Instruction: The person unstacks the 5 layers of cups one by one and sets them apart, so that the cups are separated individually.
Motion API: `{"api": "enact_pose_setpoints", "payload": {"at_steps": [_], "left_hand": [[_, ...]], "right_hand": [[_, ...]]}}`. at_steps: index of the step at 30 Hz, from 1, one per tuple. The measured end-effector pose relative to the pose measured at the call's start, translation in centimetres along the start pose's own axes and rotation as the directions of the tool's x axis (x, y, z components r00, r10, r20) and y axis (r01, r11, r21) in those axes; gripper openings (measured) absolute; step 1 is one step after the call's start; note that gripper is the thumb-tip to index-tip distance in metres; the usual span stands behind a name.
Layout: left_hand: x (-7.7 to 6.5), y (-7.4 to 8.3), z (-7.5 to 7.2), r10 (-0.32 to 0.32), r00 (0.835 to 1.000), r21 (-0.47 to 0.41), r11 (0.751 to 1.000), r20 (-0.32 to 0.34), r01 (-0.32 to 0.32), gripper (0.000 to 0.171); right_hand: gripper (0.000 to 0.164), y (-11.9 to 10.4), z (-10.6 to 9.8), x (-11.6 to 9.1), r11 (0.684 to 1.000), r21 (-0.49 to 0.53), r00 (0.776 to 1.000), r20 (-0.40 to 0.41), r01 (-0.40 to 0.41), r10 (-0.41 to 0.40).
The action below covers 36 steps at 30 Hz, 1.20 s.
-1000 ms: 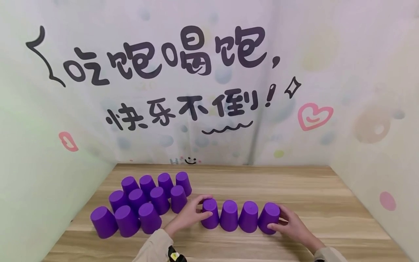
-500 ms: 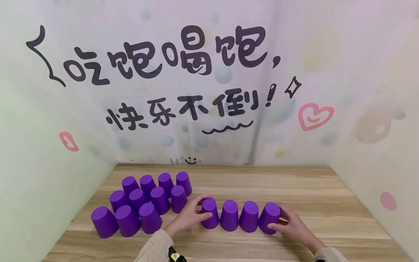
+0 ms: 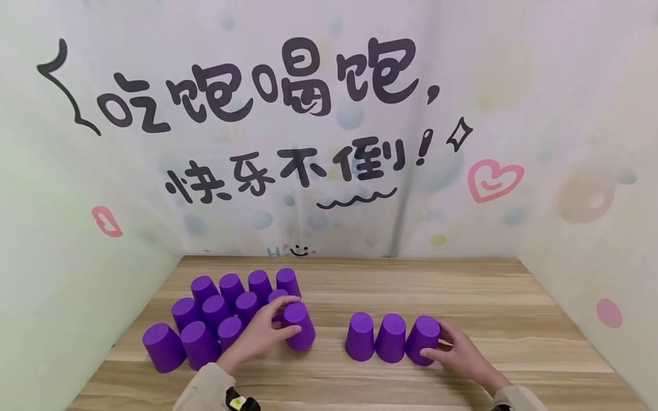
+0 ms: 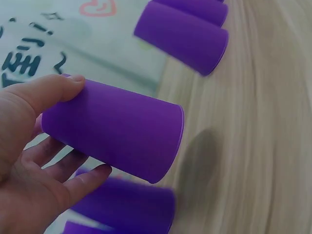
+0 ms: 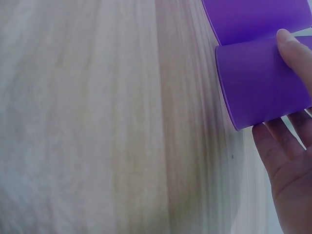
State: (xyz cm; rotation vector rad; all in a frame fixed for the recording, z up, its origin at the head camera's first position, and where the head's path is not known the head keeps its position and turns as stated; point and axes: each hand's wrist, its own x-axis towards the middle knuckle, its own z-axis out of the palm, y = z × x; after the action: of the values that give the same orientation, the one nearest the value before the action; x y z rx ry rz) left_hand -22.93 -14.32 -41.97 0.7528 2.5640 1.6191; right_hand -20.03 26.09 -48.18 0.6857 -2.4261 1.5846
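Note:
My left hand grips an upside-down purple cup, thumb on the near side and fingers round the far side. In the left wrist view this cup hangs clear of the wood, its shadow apart from its rim. On the right, my right hand holds the end cup of a short row, which stands rim down on the table. The right wrist view has thumb and fingers either side of that cup. Two more upturned cups, a middle one and a left one, stand beside it.
Several more upturned purple cups stand in three rows at the left of the wooden table. The left hand and its cup partly cover some of them. A printed white curtain closes off the back and sides.
My left hand has lifted the leftmost cup out of the row of four and carried it left toward the grouped cups. The right hand stays on its cup.

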Motion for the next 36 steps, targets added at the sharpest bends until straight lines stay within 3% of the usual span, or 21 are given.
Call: {"api": "enact_pose_setpoints", "payload": {"at_steps": [5, 10, 24, 36], "left_hand": [[-1.1, -0.1, -1.9, -0.023, 1.0, 0.024, 0.999, -0.012, 0.023, 0.051], [-1.8, 0.1, -2.7, -0.048, 0.999, 0.057, 0.997, 0.018, 0.047, 0.05], [-2.6, -0.6, -2.7, -0.053, 0.998, 0.226, 0.973, 0.025, 0.046, 0.047], [-3.0, -0.8, -2.4, -0.103, 0.994, 0.236, 0.966, -0.033, 0.108, 0.05]], "right_hand": [[0.05, 0.0, 0.0, 0.0, 1.0, 0.005, 1.0, 0.001, 0.001, -0.001], [0.051, 0.1, -0.1, 0.0, 1.0, 0.007, 1.0, -0.002, 0.002, -0.002], [0.051, 0.0, 0.0, 0.1, 1.0, -0.003, 1.0, -0.002, -0.013, 0.013], [0.051, 0.2, -0.1, 0.0, 1.0, -0.004, 1.0, -0.004, -0.013, 0.013]]}}
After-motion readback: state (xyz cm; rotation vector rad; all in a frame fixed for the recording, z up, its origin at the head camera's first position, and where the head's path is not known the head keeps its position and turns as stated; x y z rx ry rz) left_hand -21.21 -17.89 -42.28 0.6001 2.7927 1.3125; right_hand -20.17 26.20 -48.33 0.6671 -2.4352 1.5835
